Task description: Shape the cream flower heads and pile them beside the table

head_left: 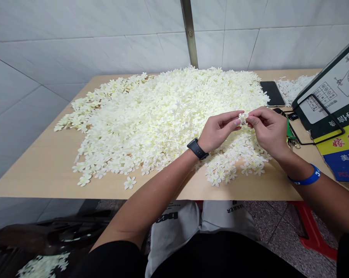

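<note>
Left hand: we have the left hand (217,130) pinching a white flower (242,118) between thumb and fingers, narrow grip.
Right hand: the right hand (267,129) pinches the same flower from its right side, thumb and forefinger close together; exact contact too small for us to tell.
Flower position: between our two sets of fingertips, in front of the right part of the pile.
Pile: big flower pile (162,116) over most of the table (41,158); one loose flower (130,183) lies apart near the front edge.
Wrists: black watch (197,149) on our left, blue wristband (307,176) on our right.
Right side: dark phone (272,93) beside the pile, small white pieces (294,88) just right of it; printed board (333,96) leans at the far right, black wire loop (338,121) in front.
Below: red stool (316,231) at lower right, more flowers (44,265) at lower left.
</note>
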A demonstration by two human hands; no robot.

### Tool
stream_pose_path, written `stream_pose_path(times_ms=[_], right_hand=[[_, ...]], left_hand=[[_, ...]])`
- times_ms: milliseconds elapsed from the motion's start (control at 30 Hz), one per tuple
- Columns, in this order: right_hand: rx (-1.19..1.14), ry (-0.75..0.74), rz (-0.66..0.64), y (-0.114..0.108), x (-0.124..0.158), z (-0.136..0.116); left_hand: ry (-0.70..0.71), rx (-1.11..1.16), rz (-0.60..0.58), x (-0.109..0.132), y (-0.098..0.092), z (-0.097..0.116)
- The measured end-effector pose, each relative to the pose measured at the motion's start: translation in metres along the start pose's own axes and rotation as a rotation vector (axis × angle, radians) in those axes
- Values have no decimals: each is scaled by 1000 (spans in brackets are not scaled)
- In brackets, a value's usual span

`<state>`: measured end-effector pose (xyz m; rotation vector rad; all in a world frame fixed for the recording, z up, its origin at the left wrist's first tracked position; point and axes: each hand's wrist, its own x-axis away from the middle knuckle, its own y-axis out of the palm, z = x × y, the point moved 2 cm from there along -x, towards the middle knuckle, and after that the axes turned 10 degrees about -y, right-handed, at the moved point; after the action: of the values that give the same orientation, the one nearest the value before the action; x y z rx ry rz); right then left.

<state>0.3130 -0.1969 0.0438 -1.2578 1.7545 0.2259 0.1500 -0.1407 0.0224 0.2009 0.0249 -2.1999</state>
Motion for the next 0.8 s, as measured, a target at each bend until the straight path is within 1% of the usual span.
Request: stream_pose_path(times_ms=[233, 467, 633, 733, 800], right_hand=[[-46, 38, -11, 4, 2, 3], [20, 36, -47, 0, 1, 5], [-1, 47, -86, 2, 1, 12], [6, 38, -83, 4, 1, 13], [20, 14, -59, 4, 1, 11]], left_hand=[[14, -29, 34, -2, -4, -4], [27, 34, 67, -1, -3, 2], [30, 38, 114, 0, -3, 4], [26, 43, 124, -1, -3, 2], [27, 51, 119, -1, -4, 1]])
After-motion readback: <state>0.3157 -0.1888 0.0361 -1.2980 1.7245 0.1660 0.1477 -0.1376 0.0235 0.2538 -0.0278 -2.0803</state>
